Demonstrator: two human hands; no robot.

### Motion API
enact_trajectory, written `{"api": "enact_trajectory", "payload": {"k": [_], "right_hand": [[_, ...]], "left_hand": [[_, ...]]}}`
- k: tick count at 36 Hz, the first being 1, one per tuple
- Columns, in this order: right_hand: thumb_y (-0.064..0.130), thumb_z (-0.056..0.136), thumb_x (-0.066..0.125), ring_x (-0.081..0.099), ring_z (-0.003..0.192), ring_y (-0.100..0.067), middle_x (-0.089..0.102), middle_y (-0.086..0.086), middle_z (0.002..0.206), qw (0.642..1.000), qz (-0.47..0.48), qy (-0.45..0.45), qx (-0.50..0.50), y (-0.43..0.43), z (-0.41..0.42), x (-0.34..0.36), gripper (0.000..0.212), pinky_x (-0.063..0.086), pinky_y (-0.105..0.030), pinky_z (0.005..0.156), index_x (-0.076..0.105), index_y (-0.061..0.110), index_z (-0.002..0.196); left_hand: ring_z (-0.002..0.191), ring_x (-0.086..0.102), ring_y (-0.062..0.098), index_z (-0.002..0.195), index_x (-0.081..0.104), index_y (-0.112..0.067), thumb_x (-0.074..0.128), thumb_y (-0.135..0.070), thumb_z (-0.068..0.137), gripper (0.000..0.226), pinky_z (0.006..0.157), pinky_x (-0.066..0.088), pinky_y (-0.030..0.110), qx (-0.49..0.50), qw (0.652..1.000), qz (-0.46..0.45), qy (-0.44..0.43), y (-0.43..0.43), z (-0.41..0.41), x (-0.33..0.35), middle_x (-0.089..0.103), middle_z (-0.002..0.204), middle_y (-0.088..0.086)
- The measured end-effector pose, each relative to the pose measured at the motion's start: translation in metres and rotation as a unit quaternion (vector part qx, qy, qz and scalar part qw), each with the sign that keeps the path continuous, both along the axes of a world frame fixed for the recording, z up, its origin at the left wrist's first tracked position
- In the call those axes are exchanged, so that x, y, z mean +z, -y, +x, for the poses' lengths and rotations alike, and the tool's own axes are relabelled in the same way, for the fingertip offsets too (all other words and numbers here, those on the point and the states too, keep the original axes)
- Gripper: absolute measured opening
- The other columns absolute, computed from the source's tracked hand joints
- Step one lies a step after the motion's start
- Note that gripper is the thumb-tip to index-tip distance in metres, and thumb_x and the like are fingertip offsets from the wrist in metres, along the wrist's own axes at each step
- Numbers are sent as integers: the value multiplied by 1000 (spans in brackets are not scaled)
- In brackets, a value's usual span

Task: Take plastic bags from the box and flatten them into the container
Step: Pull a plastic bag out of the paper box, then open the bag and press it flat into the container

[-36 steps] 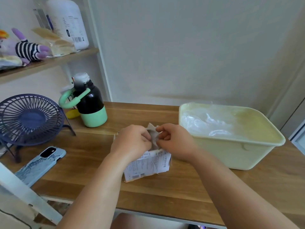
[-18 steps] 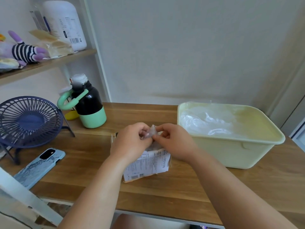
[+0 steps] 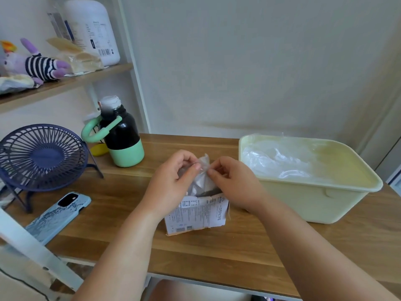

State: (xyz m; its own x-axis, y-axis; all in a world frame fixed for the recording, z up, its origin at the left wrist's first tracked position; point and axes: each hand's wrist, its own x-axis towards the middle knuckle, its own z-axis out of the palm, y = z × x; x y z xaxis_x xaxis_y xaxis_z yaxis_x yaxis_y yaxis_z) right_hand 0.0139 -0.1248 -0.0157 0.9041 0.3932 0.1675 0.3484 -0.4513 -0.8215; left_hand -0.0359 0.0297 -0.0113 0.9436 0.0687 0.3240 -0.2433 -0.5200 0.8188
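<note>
A small white printed box (image 3: 196,216) stands near the middle of the wooden table. A thin clear plastic bag (image 3: 202,177) rises out of its open top. My left hand (image 3: 173,181) and my right hand (image 3: 234,181) both pinch the bag's upper edge just above the box, thumbs and forefingers close together. To the right sits a pale yellow plastic container (image 3: 314,205) holding several clear bags (image 3: 275,161) laid inside.
A black and green bottle (image 3: 121,137) stands at the back left, with a dark blue desk fan (image 3: 41,157) and a blue phone (image 3: 58,216) further left. A shelf (image 3: 65,83) above holds a plush toy and a white jar. The table's front edge runs below my forearms.
Both hands have lifted a little, drawing the bag higher out of the box. The bag's top now shows between my fingertips.
</note>
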Motion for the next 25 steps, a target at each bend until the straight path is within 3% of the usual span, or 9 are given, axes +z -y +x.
{"api": "enact_trajectory", "payload": {"k": [4, 7, 9, 11, 14, 17, 20, 22, 25], "right_hand": [[21, 97, 51, 49, 62, -6, 59, 7, 76, 998, 53, -16, -13, 0, 0, 0, 13, 38, -21, 61, 54, 24, 85], [19, 97, 50, 53, 65, -6, 61, 7, 80, 998, 49, -23, -24, 1, -1, -1, 10, 41, -21, 62, 54, 23, 88], [21, 95, 53, 59, 78, -9, 63, 5, 93, 999, 31, -28, -26, 1, -4, 1, 5, 48, -27, 70, 53, 23, 100], [22, 92, 58, 57, 90, -9, 56, 9, 105, 999, -10, 1, -38, 0, -7, 2, 27, 47, -24, 75, 49, 24, 118], [20, 89, 62, 48, 77, 2, 47, 16, 93, 994, -21, 92, -55, 0, -11, 4, 36, 36, -11, 65, 48, 22, 122], [21, 88, 63, 48, 68, 1, 46, 16, 82, 995, -21, 93, -13, -4, -13, 8, 43, 37, -10, 59, 44, 27, 127], [20, 90, 60, 51, 67, 0, 50, 13, 84, 995, -58, 71, 39, -6, -13, 10, 68, 39, -12, 61, 25, 40, 144], [18, 92, 57, 52, 66, 0, 54, 13, 78, 991, -89, 85, 50, -6, -12, 10, 54, 40, -11, 58, 38, 36, 139], [23, 95, 54, 50, 60, -2, 54, 15, 69, 989, -80, 117, 35, -6, -11, 9, 12, 39, -11, 53, 59, 25, 105]], "left_hand": [[89, 58, -5, 104, 55, -30, 71, -34, 84, 26, 68, 42, 12, 32, 994, 85, -57, -5, -1, 1, 64, 93, -19], [86, 61, 2, 92, 64, -27, 70, -32, 85, 11, 72, 50, 28, 60, 991, 108, -56, -8, -1, 0, 67, 86, -16], [88, 61, 4, 91, 68, -28, 67, -34, 86, 7, 76, 54, 35, 75, 989, 117, -49, -9, -2, 1, 67, 87, -16], [93, 55, 9, 91, 67, -30, 61, -39, 89, 11, 79, 50, 35, 95, 979, 177, -31, -10, -2, 1, 62, 88, -18], [93, 45, 11, 90, 63, -34, 55, -41, 93, 11, 75, 37, 31, 115, 961, 253, 0, -8, -4, 5, 53, 84, -19], [85, 51, 9, 89, 69, -29, 55, -39, 93, 17, 70, 38, 30, 62, 973, 224, -3, -9, -5, 7, 55, 79, -16], [89, 47, 5, 93, 71, -35, 53, -39, 94, 18, 80, 39, 33, 0, 973, 231, -25, -9, -8, 9, 55, 80, -17], [98, 46, 7, 97, 69, -36, 52, -38, 95, 17, 88, 36, 35, -9, 968, 248, -31, -10, -10, 10, 57, 84, -20], [106, 46, 3, 116, 61, -43, 58, -38, 93, 25, 98, 37, 36, 2, 973, 227, -51, -10, -12, 12, 56, 95, -34]]}}
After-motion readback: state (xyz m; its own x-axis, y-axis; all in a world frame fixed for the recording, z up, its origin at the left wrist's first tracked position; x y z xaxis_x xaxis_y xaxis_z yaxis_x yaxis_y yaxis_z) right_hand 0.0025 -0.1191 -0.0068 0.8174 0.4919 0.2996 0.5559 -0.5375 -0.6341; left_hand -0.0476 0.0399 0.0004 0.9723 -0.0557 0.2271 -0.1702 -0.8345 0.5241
